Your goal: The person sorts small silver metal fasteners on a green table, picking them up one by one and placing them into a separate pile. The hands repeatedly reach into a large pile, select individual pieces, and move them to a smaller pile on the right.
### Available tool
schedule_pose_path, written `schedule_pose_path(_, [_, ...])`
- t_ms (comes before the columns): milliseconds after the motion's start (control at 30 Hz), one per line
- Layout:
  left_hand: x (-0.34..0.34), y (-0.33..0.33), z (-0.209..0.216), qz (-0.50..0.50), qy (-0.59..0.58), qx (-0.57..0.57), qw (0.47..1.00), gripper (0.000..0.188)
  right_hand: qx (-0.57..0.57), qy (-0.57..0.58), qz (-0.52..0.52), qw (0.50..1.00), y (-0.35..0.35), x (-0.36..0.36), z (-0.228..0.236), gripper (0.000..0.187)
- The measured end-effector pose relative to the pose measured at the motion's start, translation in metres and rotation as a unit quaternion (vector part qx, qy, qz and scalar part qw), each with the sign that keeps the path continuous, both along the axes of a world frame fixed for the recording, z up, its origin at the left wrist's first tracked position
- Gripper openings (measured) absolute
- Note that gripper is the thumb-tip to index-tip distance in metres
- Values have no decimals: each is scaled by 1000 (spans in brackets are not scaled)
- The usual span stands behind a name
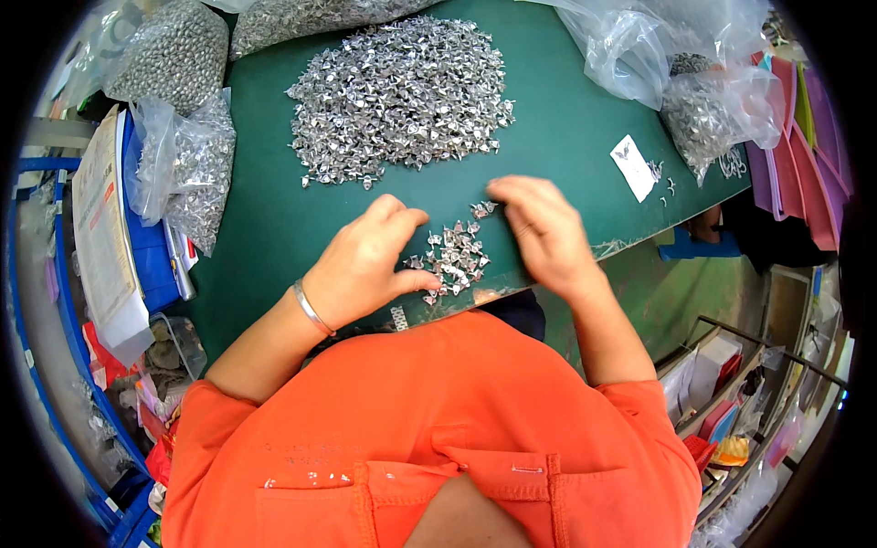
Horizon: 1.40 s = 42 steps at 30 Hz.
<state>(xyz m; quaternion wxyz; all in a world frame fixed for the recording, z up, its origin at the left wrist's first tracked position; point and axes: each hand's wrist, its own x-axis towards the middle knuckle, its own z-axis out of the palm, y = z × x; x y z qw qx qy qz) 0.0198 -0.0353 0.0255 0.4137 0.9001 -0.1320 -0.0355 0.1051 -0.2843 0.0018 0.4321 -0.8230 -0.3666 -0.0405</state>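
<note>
A small cluster of shiny silver metal pieces (459, 260) lies near the table's front edge, between my two hands. To its left is my left hand (365, 251), thumb and fingers apart, the thumb tip at the lower left edge of the cluster. My right hand (545, 239) curves over the table on the other side, holding nothing that I can see. Its fingertips are beside a few loose pieces (482, 210) at the cluster's upper end. Farther back spreads a large heap of similar small metal pieces (402, 96). Their exact kind is too small to tell.
Clear plastic bags of metal parts stand at the left (196, 169) and right (703, 114) of the green table (265, 228). A white card (633, 168) lies near its right edge. A blue folder with papers (151, 237) stands at the left; a rack (731, 374) is lower right.
</note>
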Motion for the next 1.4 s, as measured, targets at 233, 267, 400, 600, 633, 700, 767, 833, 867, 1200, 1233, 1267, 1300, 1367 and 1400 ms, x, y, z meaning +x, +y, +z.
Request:
schedule_pose_path(233, [-3,-3,0,11,28,-24,999,41,0,-38,-23,999,8,4,1,32])
schedule_pose_path(267, [-1,-1,0,16,20,-13,1000,38,-14,-44,-64,997,15,14,1,32])
schedule_pose_path(400, [21,-1,1,47,-175,33,983,33,-43,-10,9,999,22,28,4,34])
schedule_pose_path(600, [69,2,-17,84,-275,178,941,41,-42,-2,61,997,22,27,5,36])
schedule_pose_path(633, [79,3,-22,81,-283,190,937,40,-20,29,62,997,21,24,7,33])
schedule_pose_path(700, [97,4,-28,82,-291,194,933,36,8,51,27,998,17,24,8,28])
schedule_pose_path(767, [113,9,-28,97,-314,190,925,30,-1,18,-59,998,10,27,11,19])
schedule_pose_path(833, [122,16,-22,113,-328,168,923,28,-3,47,-81,996,8,25,12,16])
schedule_pose_path(867, [121,16,-17,123,-331,144,924,25,-6,55,-77,995,9,21,12,15])
schedule_pose_path(1200, [51,-4,-1,24,-160,-16,987,11,-8,-53,39,998,9,9,-2,19])
schedule_pose_path(1233, [45,-9,-5,23,-150,4,988,13,-4,-52,53,997,8,7,-2,19])
schedule_pose_path(1267, [42,-14,-10,22,-140,25,990,14,1,-50,68,996,7,5,-2,19])
schedule_pose_path(1300, [40,-19,-15,26,-149,47,987,19,5,-50,81,995,7,3,-1,19])
schedule_pose_path(1367, [39,-25,-19,44,-147,58,986,20,14,-28,119,992,8,0,0,18])
schedule_pose_path(1400, [39,-27,-19,53,-146,64,986,21,18,-18,138,990,7,-1,1,18])
